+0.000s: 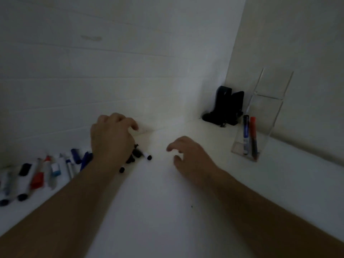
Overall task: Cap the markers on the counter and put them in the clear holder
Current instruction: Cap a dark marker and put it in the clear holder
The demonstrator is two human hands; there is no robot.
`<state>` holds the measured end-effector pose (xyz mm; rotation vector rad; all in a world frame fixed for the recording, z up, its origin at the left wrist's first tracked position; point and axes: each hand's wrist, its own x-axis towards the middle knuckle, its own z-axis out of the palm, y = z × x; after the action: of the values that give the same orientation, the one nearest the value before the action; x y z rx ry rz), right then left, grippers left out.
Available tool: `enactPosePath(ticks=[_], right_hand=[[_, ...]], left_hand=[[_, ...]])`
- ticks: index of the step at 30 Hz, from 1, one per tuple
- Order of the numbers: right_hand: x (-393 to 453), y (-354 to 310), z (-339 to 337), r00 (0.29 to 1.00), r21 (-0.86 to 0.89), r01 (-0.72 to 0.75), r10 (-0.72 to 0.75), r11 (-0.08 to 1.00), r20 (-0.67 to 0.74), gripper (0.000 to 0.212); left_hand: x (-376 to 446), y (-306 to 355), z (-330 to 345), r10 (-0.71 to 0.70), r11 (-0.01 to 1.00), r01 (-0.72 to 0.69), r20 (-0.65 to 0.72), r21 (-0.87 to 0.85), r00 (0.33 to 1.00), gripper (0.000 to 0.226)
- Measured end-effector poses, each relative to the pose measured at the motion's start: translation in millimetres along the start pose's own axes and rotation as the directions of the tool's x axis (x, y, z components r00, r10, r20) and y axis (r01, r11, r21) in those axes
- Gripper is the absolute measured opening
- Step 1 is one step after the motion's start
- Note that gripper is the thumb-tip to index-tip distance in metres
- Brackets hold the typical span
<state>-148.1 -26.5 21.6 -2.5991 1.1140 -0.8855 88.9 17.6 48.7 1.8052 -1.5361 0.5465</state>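
Note:
Several markers [39, 174] with blue, red and black caps lie in a blurred row on the white counter along the left wall. A few black-capped markers [138, 155] lie just under my left hand [111, 135]. This hand hovers over them with its fingers curled down near the wall, and whether it holds anything is hidden. My right hand [188, 155] hangs above bare counter with loosely curled fingers and holds nothing. At the right stands the clear holder [264, 135], with a blue marker [246, 133] and a red marker [253, 136] upright inside.
A black object [226, 107] stands in the corner where the two walls meet, left of the holder. The white counter [167, 211] stretches between my forearms. The light is dim.

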Motion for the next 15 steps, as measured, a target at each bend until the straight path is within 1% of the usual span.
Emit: enactPosePath(ticks=[2, 4, 6, 8, 9, 11, 14, 15], right_hand=[[16, -15, 23, 0.994, 0.055, 0.072, -0.077, 0.996, 0.082, 0.031], [27, -24, 44, 0.987, 0.086, 0.093, -0.103, 0.992, 0.123, 0.03], [36, -26, 60, 0.986, 0.066, 0.116, -0.123, 0.991, 0.113, 0.025], [41, -23, 69, 0.99, -0.03, 0.131, -0.13, 0.991, 0.059, 0.016], [43, -22, 69, 0.994, -0.083, 0.108, -0.105, 0.991, 0.036, 0.022], [45, -16, 62, 0.999, -0.159, 0.013, -0.006, 0.987, 0.041, 0.032], [40, 2, 42, 0.992, -0.307, -0.072, 0.101, 0.949, 0.08, 0.031], [36, 9, 36, 0.991, -0.314, -0.084, 0.112, 0.946, 0.071, 0.027]], left_hand=[[1, -16, -4, -0.091, 0.995, 0.09, 0.012, 0.043, 0.996, 0.037], [0, -21, -3, -0.133, 0.989, 0.128, 0.069, 0.076, 0.989, 0.038], [0, -19, -2, -0.154, 0.986, 0.145, 0.11, 0.082, 0.982, 0.038], [0, -17, -1, -0.158, 0.986, 0.15, 0.111, 0.075, 0.981, 0.037], [0, -16, 0, -0.155, 0.986, 0.147, 0.105, 0.078, 0.982, 0.036], [-1, -17, 2, -0.144, 0.988, 0.136, 0.107, 0.08, 0.984, 0.036], [-2, -16, 4, -0.12, 0.992, 0.114, 0.145, 0.052, 0.982, 0.034], [-3, -15, 4, -0.117, 0.993, 0.111, 0.163, 0.048, 0.98, 0.033]])
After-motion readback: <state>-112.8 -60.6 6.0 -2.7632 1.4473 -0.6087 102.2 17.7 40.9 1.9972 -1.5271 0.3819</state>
